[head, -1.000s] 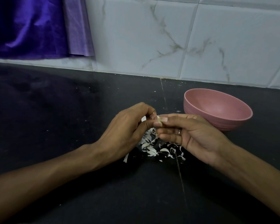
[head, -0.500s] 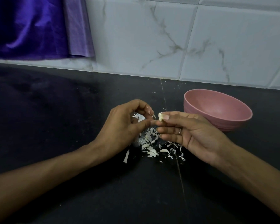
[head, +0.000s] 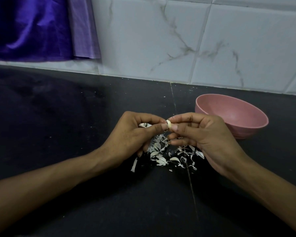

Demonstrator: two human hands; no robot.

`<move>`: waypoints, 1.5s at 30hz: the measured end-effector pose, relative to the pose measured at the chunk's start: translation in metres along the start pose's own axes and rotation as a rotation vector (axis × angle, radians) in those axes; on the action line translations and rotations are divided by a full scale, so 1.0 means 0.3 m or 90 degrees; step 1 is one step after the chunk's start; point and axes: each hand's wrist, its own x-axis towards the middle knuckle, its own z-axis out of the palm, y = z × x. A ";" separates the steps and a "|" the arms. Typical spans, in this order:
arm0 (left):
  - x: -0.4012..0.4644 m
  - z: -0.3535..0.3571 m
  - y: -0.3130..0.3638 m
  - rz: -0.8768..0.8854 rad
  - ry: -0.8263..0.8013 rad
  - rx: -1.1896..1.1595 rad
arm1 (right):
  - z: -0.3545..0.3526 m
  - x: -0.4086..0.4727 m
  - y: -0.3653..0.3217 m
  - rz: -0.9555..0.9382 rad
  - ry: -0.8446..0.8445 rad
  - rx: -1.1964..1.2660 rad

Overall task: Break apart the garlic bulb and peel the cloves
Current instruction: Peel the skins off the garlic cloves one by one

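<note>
A small pale garlic clove [head: 169,124] is pinched between the fingertips of both hands above the counter. The left hand [head: 133,135] is curled, its thumb and forefinger closed on the clove's left side; a scrap of papery skin [head: 144,125] is seen between thumb and forefinger behind the clove, though whether it is gripped or merely lying beyond cannot be made out from this angle. The right hand [head: 202,134] is likewise curled, thumb and forefinger nipped onto the clove's right side, the other fingers loosely bent beneath.

The step in hand is judged to be the peeling of a single clove, the bulb having already been broken up, since no whole bulb is to be seen. How much skin is left on the clove cannot be told. The next move is thought to call for the last skin to be picked off with a nail while the clove is kept steady, and then for the clove to be carried to the pink bowl [head: 256,124], which stands just beyond the right hand.

Directly beneath the hands a heap of white peelings [head: 162,151] is scattered on the black stone countertop [head: 58,125], across a thin seam in the slab. Behind, the wall is faced with white marbled tiles [head: 161,40], and purple cloth [head: 32,28] hangs at the upper left.
</note>
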 end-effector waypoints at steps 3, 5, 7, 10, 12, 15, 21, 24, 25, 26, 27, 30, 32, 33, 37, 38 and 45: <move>0.004 -0.003 0.001 -0.007 -0.007 -0.012 | 0.004 0.005 0.000 -0.023 0.000 -0.017; 0.004 -0.006 0.004 -0.008 -0.017 -0.015 | 0.007 0.007 0.001 -0.040 0.000 -0.034; 0.004 -0.007 0.009 -0.007 -0.028 -0.015 | 0.007 0.005 0.001 -0.062 0.004 -0.063; 0.002 -0.004 0.013 0.000 -0.034 -0.021 | 0.005 -0.001 0.002 -0.097 0.012 -0.119; 0.002 -0.001 0.012 0.005 -0.038 -0.020 | 0.005 -0.003 0.002 -0.124 0.015 -0.152; 0.000 0.000 0.010 0.019 -0.042 -0.007 | 0.006 -0.005 0.005 -0.160 0.020 -0.199; 0.001 0.001 -0.004 0.028 -0.029 0.040 | 0.012 -0.005 0.018 -0.167 0.026 -0.222; 0.003 0.003 -0.010 0.025 -0.020 0.057 | 0.016 -0.008 0.023 -0.160 0.023 -0.221; 0.004 0.003 -0.011 0.024 -0.017 0.061 | 0.017 -0.010 0.023 -0.160 0.022 -0.220; 0.004 0.002 -0.012 0.025 -0.014 0.063 | 0.019 -0.010 0.023 -0.160 0.022 -0.219; 0.004 0.000 -0.014 0.025 -0.012 0.065 | 0.020 -0.009 0.023 -0.159 0.022 -0.216; 0.003 -0.001 -0.009 0.017 -0.009 0.064 | 0.020 -0.003 0.022 -0.153 0.023 -0.201; 0.003 0.000 -0.002 0.010 -0.012 0.049 | 0.016 0.001 0.020 -0.145 0.025 -0.186; 0.002 0.001 0.002 0.007 -0.017 0.040 | 0.014 0.002 0.019 -0.140 0.026 -0.178; 0.001 0.001 0.007 -0.001 -0.044 0.008 | 0.009 0.000 0.017 -0.143 0.031 -0.177; 0.003 0.000 0.005 -0.002 -0.049 0.004 | 0.009 -0.001 0.018 -0.149 0.033 -0.186; 0.003 0.010 -0.009 0.015 -0.037 0.035 | 0.020 -0.010 0.029 -0.161 0.048 -0.238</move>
